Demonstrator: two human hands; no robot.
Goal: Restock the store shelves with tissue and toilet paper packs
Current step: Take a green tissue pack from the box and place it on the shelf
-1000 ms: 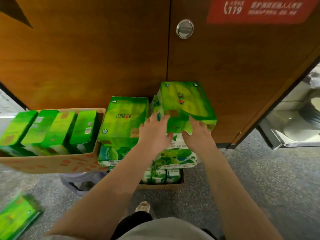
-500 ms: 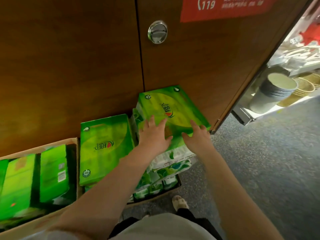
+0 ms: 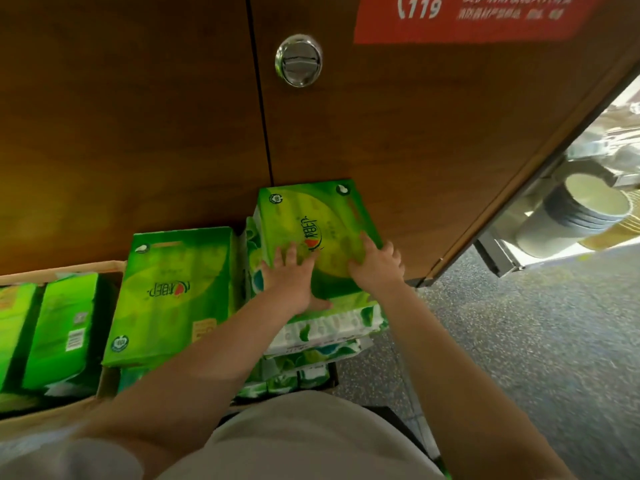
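The speckled grey floor (image 3: 519, 341) carries everything here. At nine o'clock a brown cardboard box (image 3: 52, 415) sits on it, packed with upright green tissue packs (image 3: 62, 327). Just beside it toward the centre, a second cardboard box (image 3: 330, 377) rests on the floor against the wooden cabinet doors (image 3: 138, 133), with green and white packs (image 3: 322, 334) stacked up out of it. At three o'clock the metal foot of a shelf unit (image 3: 495, 258) meets the floor.
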